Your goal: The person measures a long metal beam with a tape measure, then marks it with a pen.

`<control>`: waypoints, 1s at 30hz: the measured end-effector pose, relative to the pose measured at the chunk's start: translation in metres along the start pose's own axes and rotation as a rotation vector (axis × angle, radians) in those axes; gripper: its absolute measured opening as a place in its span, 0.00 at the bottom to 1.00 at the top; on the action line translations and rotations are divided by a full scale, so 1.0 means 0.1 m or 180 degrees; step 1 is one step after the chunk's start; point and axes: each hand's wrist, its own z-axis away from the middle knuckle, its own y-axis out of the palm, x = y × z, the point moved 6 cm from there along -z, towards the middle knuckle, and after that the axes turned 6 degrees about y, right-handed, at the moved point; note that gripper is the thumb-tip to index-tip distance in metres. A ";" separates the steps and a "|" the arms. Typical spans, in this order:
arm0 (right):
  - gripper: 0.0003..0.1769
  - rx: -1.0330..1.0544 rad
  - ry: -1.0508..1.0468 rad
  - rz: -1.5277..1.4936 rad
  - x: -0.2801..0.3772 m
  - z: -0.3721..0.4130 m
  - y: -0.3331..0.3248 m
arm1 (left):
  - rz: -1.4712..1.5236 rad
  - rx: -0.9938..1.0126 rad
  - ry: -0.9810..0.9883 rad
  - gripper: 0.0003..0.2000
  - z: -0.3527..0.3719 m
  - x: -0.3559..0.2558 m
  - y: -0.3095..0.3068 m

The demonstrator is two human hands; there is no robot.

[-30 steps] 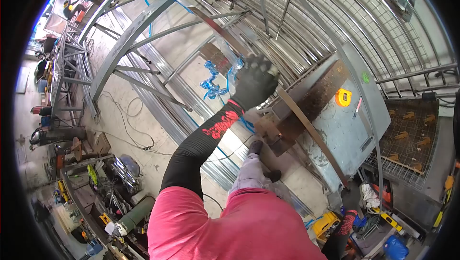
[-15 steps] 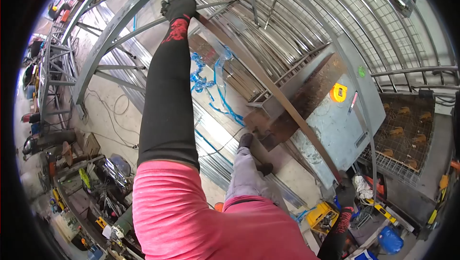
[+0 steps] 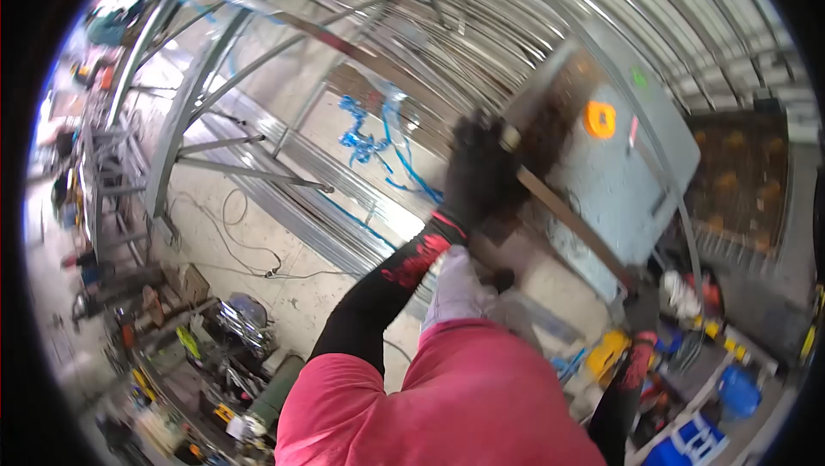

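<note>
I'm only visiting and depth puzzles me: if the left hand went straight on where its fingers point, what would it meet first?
Beyond the left hand, the long metal tubes look first in line, though depth is unclear.

Tape measure (image 3: pixel 600 121) lies on the grey surface (image 3: pixel 632 200), near a green mark (image 3: pixel 638 78). Cable (image 3: pixel 273 274) loops loosely across the floor (image 3: pixel 301 311).

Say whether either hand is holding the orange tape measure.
No, the tape measure lies on the grey table, apart from the left hand and right hand.
</note>
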 end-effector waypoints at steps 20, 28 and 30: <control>0.48 -0.1218 0.3236 0.0425 -2.74 2.74 0.29 | -0.0998 0.0143 -0.0070 0.29 -0.12 0.81 -0.19; 0.31 -0.1380 0.1803 -0.1060 -2.53 2.22 0.01 | -0.1081 0.0218 0.0225 0.29 0.14 -0.34 0.17; 0.31 -0.1579 0.1740 -0.2005 -2.64 2.13 0.22 | -0.1192 0.0291 0.0252 0.29 0.20 -0.80 0.23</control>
